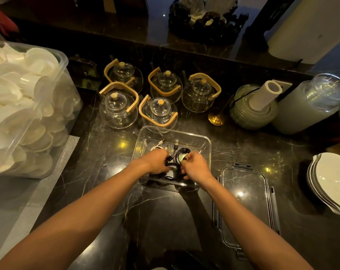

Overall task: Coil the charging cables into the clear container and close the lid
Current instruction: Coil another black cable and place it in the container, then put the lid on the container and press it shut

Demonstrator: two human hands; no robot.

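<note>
On the dark marble counter, just in front of five glass teapots, stands the open container with both hands inside it. Black cables and a white cable already lie on its floor, plugs pointing toward the far wall; the black ones form loose loops under and between the hands. Left hand is curled over the black loops, pressing or gripping them; right hand pinches a cable end between thumb and fingertips. Coiling appears well advanced but unfinished. Lid lies flat on the counter just right of the container, latches spread; closing remains to be done
</note>
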